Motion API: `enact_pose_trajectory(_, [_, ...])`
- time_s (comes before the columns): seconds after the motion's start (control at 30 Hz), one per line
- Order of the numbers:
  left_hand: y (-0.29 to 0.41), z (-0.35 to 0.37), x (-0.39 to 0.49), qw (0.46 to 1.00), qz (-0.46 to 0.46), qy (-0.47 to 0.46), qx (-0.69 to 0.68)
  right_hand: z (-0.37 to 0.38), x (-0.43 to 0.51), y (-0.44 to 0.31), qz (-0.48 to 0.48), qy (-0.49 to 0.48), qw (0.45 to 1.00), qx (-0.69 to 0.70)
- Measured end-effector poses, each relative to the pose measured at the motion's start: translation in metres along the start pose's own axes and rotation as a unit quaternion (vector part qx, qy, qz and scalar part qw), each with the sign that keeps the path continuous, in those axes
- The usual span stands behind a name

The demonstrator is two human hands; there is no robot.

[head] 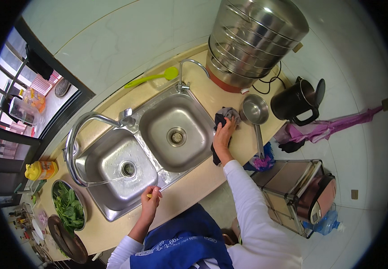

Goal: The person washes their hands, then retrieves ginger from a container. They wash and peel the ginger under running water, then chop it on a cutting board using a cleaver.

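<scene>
My left hand [149,205] is closed around a small yellowish piece [149,195] at the front rim of the left sink basin [113,191]. Most of that piece is hidden by the fingers. On the counter right of the right basin [157,134], my right hand [223,138] grips a crumpled black and grey cloth [229,114]. A thin stream of water [106,182] runs from the curved chrome faucet [73,141] towards the left drain [127,169].
Beside the cloth stand a metal saucepan [256,107], a black electric kettle [294,101] with its lid up and a tall stacked steamer [251,47]. Left of the sink are a bowl of leafy greens [68,206], a brown lid [67,238] and a yellow bottle [42,170]. A green ladle [152,77] lies behind.
</scene>
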State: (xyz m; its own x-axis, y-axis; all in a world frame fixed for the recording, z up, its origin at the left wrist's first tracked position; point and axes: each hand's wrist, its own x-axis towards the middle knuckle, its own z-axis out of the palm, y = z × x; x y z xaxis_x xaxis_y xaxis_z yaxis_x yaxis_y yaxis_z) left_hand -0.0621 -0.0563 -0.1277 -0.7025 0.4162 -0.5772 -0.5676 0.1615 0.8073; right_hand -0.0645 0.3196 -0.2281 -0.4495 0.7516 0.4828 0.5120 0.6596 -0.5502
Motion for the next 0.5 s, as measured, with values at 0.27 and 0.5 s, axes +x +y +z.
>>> enact_pose_trajectory(0.27, [0.014,0.069,0.093,0.998,-0.009,-0.061,-0.009,0.035,0.067,-0.014,-0.065,-0.092,0.983,0.142])
enact_pose_trajectory(0.5, [0.045,0.183,0.244,0.976,0.172,-0.120,0.057,0.061,0.113,-0.023,-0.242,-0.207,0.943,0.101])
